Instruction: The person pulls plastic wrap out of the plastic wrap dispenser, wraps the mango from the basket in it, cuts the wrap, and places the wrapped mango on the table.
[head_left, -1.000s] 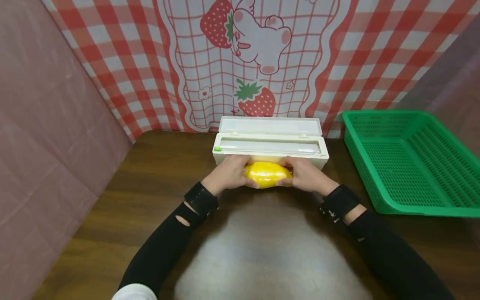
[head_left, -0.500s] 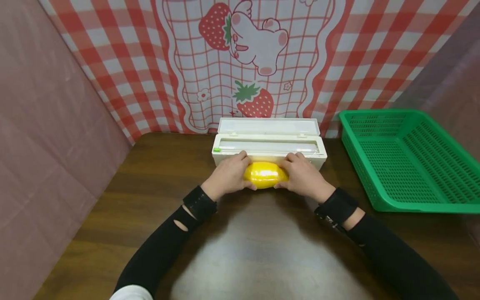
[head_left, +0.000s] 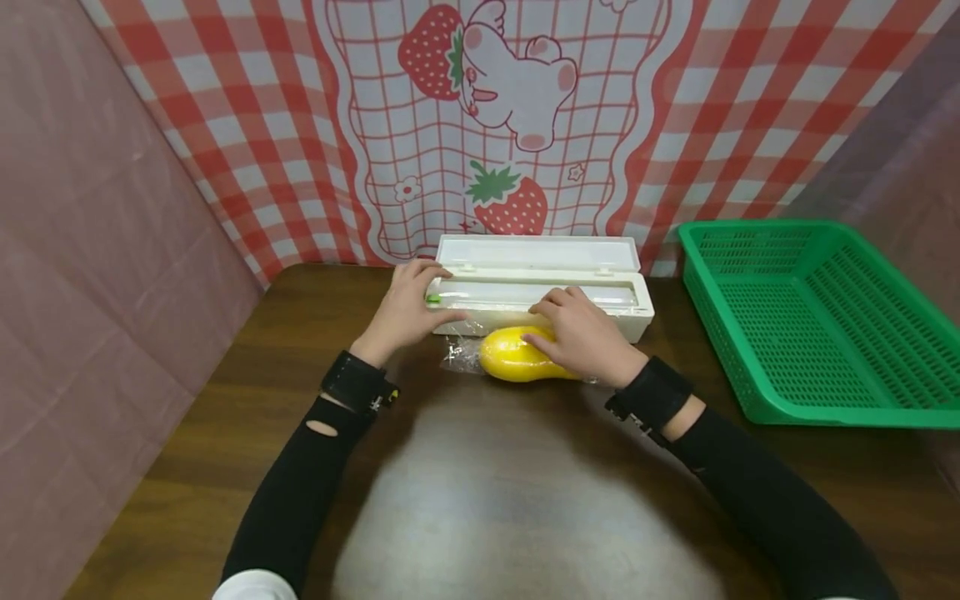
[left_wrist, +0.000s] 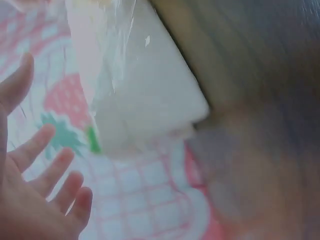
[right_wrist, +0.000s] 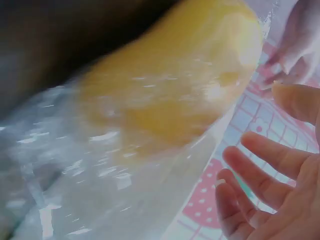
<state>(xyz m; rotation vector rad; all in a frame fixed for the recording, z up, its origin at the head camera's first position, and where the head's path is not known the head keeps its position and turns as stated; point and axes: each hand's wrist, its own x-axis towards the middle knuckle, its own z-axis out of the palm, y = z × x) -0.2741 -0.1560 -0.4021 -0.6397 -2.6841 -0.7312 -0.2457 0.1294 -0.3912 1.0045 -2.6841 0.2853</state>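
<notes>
A smooth yellow pear-shaped fruit or squash (head_left: 510,354), wrapped in clear cling film, lies in front of a white cling film dispenser (head_left: 487,319). Loose film (head_left: 461,354) crumples out at its left end. The dispenser's lid (head_left: 536,252) is tipped back, showing the pale roll, and a green cutter slide (head_left: 433,298) sits at the left end. My left hand (head_left: 408,308) spans this end with fingers spread, apart from the box in the left wrist view. My right hand (head_left: 585,337) hovers over the fruit's right part, hiding some of it; the right wrist view shows fingers (right_wrist: 272,150) loosely extended.
To the right stands a green plastic basket (head_left: 840,333) with slotted walls. A red-and-white checked cloth (head_left: 277,125) with strawberries hangs behind the dispenser. Pink cloth (head_left: 97,250) borders the brown wooden table (head_left: 247,400) on the left.
Both hands held the wrapped fruit at its ends against the dispenser's front. Both have let go; the left hand has moved left and back, and the fruit now rests before the box.
</notes>
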